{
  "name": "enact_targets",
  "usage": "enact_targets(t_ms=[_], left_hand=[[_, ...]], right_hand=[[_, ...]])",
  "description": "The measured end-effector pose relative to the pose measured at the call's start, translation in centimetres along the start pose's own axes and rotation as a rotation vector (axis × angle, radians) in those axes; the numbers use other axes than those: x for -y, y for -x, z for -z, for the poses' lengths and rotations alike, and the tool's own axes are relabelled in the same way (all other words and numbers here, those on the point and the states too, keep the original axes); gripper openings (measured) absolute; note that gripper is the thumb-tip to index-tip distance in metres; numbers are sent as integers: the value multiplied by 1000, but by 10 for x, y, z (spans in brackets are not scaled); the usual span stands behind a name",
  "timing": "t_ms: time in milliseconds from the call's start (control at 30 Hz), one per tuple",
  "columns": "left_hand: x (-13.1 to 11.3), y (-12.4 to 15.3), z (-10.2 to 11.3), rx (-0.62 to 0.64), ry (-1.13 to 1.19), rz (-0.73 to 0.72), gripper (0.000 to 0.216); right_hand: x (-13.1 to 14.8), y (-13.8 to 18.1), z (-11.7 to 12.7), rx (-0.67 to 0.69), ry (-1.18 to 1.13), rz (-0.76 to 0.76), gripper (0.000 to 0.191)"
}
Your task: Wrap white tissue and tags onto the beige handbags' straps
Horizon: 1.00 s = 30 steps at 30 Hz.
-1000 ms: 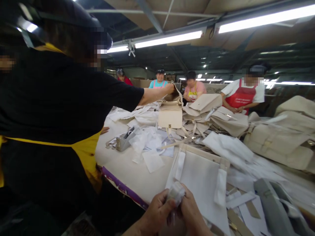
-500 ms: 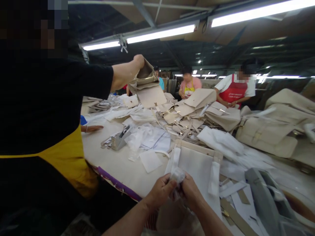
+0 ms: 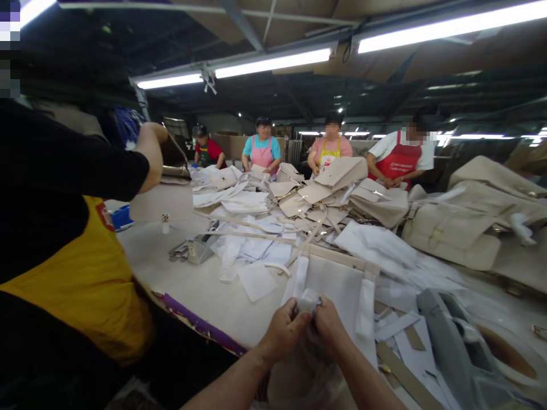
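My left hand (image 3: 285, 329) and my right hand (image 3: 331, 323) meet in front of me, fingers closed on a crumpled piece of clear plastic wrap (image 3: 308, 300). Whatever the plastic may cover is hidden. Beneath and beyond them lies a beige bag (image 3: 339, 279) with its pale inner side up. White wrapping covers its left strip (image 3: 301, 270) and its right strip (image 3: 364, 307). Below my wrists a beige panel shows blurred under thin plastic (image 3: 294, 378).
A grey tape dispenser (image 3: 453, 336) stands at right beside loose beige straps (image 3: 405, 376). Another dispenser (image 3: 203, 247) sits at left. Beige bags (image 3: 333, 182) are heaped across the table. A co-worker in a yellow apron (image 3: 94, 279) stands close on my left, holding a bag (image 3: 164, 202); several others work opposite.
The co-worker at left has pulled a bag from the heap leftward, its strap trailing over the table. My hands keep nearly the same place, still gripping the plastic. The view has shifted slightly.
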State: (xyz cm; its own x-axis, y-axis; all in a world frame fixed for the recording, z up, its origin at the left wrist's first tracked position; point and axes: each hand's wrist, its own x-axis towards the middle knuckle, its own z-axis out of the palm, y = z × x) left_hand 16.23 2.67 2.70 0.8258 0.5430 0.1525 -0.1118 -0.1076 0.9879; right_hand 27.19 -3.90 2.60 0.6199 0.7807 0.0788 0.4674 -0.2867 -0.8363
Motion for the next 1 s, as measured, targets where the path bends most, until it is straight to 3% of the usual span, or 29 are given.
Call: enact_targets(t_ms=[133, 267, 500, 600, 767, 1000], left_hand=[[-2, -6, -6, -8, -66, 48, 37], [4, -15, -9, 59, 62, 173, 40], [4, -16, 8, 158, 220, 283, 46], [5, -11, 13, 163, 270, 268, 52], [8, -6, 12, 113, 285, 218, 34], [10, -6, 9, 189, 334, 251, 31]], right_hand=[[-7, -4, 6, 58, 14, -51, 31], [-9, -6, 29, 30, 150, 38, 39], [-17, -15, 27, 73, 266, 93, 25], [-21, -19, 25, 97, 256, 111, 25], [-22, -19, 34, 137, 244, 152, 26], [-25, -19, 40, 167, 156, 180, 24]])
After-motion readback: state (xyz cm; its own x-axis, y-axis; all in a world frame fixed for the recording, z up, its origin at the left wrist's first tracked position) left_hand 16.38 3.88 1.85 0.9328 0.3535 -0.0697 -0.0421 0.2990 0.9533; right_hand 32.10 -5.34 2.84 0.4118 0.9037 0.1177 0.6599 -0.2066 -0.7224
